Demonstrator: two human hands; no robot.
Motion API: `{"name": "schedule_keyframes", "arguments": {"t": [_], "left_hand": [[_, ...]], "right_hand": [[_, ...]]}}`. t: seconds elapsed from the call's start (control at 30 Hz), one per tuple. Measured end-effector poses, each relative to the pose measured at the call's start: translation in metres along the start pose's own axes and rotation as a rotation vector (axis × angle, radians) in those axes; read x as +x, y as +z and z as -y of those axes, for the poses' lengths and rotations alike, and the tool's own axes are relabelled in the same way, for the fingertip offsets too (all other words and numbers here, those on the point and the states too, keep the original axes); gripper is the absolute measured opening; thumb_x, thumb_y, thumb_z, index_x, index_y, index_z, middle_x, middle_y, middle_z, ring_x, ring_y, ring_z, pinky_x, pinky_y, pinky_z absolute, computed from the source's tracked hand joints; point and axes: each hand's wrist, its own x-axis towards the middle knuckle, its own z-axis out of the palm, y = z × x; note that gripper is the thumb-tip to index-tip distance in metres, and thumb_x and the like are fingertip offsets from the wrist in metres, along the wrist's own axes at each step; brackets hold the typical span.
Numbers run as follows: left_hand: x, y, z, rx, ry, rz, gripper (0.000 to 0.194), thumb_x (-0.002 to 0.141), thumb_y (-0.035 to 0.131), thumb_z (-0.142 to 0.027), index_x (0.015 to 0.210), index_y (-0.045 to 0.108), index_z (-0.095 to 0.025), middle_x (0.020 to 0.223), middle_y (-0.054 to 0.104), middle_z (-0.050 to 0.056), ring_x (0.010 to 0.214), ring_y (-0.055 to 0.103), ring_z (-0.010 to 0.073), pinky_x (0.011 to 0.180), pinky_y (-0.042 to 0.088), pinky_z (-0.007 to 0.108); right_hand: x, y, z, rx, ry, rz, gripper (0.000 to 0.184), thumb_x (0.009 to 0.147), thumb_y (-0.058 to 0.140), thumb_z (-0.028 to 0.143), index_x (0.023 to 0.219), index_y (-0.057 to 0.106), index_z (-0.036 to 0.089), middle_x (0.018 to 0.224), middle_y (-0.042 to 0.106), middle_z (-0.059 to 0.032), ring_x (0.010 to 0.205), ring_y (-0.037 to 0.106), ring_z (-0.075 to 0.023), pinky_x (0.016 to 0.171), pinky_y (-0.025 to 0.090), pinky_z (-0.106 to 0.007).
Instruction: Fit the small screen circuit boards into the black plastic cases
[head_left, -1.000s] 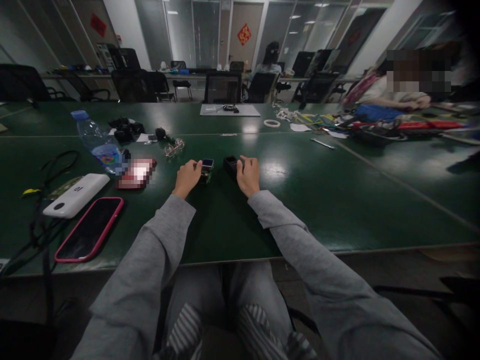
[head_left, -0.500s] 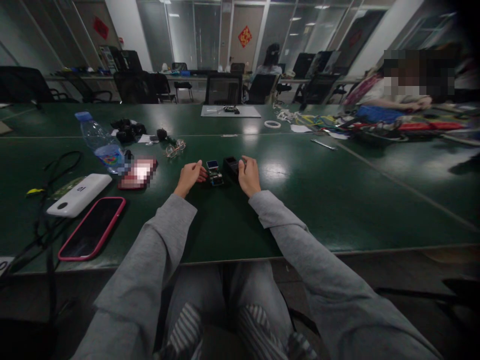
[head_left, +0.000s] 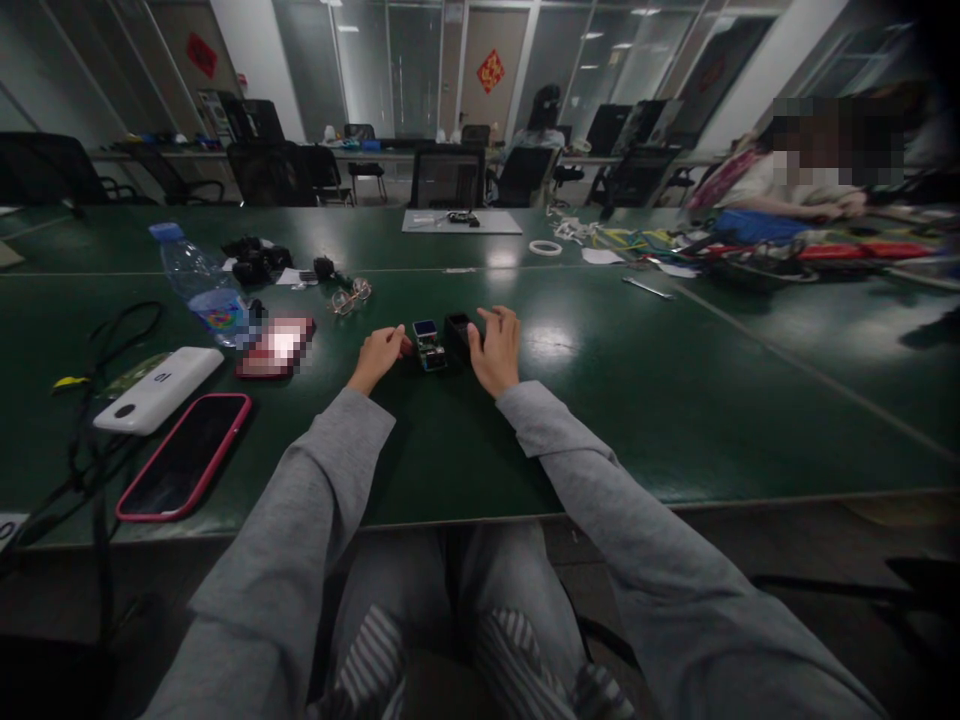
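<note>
Circuit board [head_left: 431, 354] rests on the green table [head_left: 465, 440], between the two hands, with its small screen [head_left: 425, 329] at the far end. The black case [head_left: 456, 326] lies just to the right of the board, partly hidden by the right hand [head_left: 496, 352].

Change of state: one second ago the left hand [head_left: 379, 358] covers part of the board; now the board is uncovered and sits further right, nearer the case. Over the last half second the board stays in place, while the left fingers draw in and the right thumb shifts toward the case. Consequence, as a judgement: the board bears on the table without support, and both parts are within reach of either hand.

Grip, left: the fingers are curled beside the left edge of the board, with nothing seen between them and the thumb. Whether the fingertips meet, or touch the board, cannot be told from this view.

Grip, right: the fingers are spread and raised, the thumb set apart from them at the right side of the case. No pinch is evident; light contact by the thumb cannot be confirmed.

Adjacent items: eyeglasses [head_left: 351, 296] lie beyond the left hand; a pink-edged phone [head_left: 186, 458] and a white block [head_left: 159, 391] lie further left, well apart from the board.
</note>
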Motion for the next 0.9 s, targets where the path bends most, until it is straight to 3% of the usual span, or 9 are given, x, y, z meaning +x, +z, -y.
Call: {"name": "schedule_keyframes", "arguments": {"t": [0.07,0.13,0.27,0.4,0.5,0.6,0.67,0.83,0.9], "left_hand": [[0.000,0.000,-0.001,-0.058,-0.022,-0.019,0.037,0.091,0.050,-0.043,0.068,0.069,-0.020,0.067,0.069,0.004,0.056,0.057,0.0143,0.065,0.041,0.027],[0.001,0.000,-0.002,-0.092,-0.026,-0.040,0.037,0.090,0.053,-0.044,0.067,0.068,-0.019,0.064,0.067,0.004,0.055,0.056,0.0142,0.064,0.040,0.026],[0.002,-0.001,-0.001,-0.090,-0.005,-0.063,0.039,0.090,0.053,-0.047,0.068,0.068,-0.019,0.065,0.067,0.004,0.059,0.059,0.0156,0.066,0.041,0.026],[0.003,-0.003,0.002,-0.068,-0.008,-0.067,0.043,0.091,0.048,-0.051,0.070,0.066,-0.018,0.069,0.068,0.005,0.059,0.060,0.0150,0.065,0.042,0.026],[0.002,-0.006,0.003,-0.049,0.004,-0.055,0.047,0.092,0.043,-0.055,0.073,0.063,-0.017,0.069,0.067,0.005,0.059,0.061,0.0146,0.061,0.043,0.025],[0.001,-0.008,0.003,-0.067,-0.029,-0.051,0.051,0.092,0.039,-0.059,0.075,0.062,-0.017,0.071,0.067,0.006,0.059,0.060,0.0138,0.056,0.043,0.024],[0.001,-0.009,0.003,-0.077,-0.054,-0.059,0.052,0.093,0.037,-0.059,0.075,0.061,-0.016,0.072,0.067,0.006,0.059,0.060,0.0131,0.054,0.043,0.024],[0.002,-0.009,0.001,-0.028,-0.061,-0.045,0.051,0.096,0.035,-0.054,0.076,0.062,-0.016,0.072,0.068,0.006,0.062,0.061,0.0125,0.056,0.044,0.023],[0.001,-0.010,-0.001,-0.013,-0.048,-0.043,0.052,0.097,0.034,-0.054,0.077,0.063,-0.016,0.074,0.068,0.006,0.064,0.061,0.0129,0.058,0.044,0.024]], "right_hand": [[-0.002,-0.010,0.017,0.033,-0.079,-0.016,0.042,0.099,0.034,0.039,0.131,0.051,0.020,0.134,0.041,-0.0154,0.130,0.037,-0.0307,0.112,0.031,-0.055],[-0.007,-0.012,0.036,0.067,-0.161,0.058,0.039,0.099,0.033,0.038,0.131,0.050,0.023,0.132,0.044,-0.0136,0.129,0.039,-0.0294,0.112,0.033,-0.053],[-0.021,0.014,0.061,0.018,-0.173,0.235,0.053,0.093,0.049,0.040,0.139,0.043,0.016,0.137,0.041,-0.0200,0.127,0.040,-0.0365,0.107,0.038,-0.056],[-0.026,0.040,0.063,-0.042,-0.089,0.323,0.057,0.087,0.055,0.023,0.143,0.041,0.017,0.132,0.045,-0.0198,0.117,0.051,-0.0346,0.099,0.047,-0.053],[-0.033,0.029,0.058,0.061,-0.147,0.366,0.055,0.087,0.050,0.015,0.142,0.043,0.020,0.129,0.050,-0.0151,0.118,0.054,-0.0282,0.101,0.049,-0.046],[-0.052,-0.013,0.039,0.191,-0.244,0.353,0.052,0.089,0.052,0.017,0.140,0.045,0.023,0.131,0.053,-0.0118,0.121,0.054,-0.0249,0.105,0.047,-0.044],[-0.064,-0.057,0.007,0.188,-0.240,0.295,0.046,0.092,0.052,0.024,0.138,0.048,0.025,0.131,0.055,-0.0104,0.122,0.055,-0.0247,0.106,0.046,-0.046],[-0.060,-0.201,-0.141,-0.183,0.038,0.003,0.056,0.087,0.057,0.057,0.137,0.053,0.031,0.121,0.063,-0.0158,0.107,0.063,-0.0294,0.092,0.050,-0.049],[-0.051,-0.242,-0.184,-0.345,0.155,-0.150,0.068,0.086,0.048,0.069,0.139,0.052,0.027,0.121,0.060,-0.0234,0.114,0.059,-0.0341,0.094,0.046,-0.055]]}}
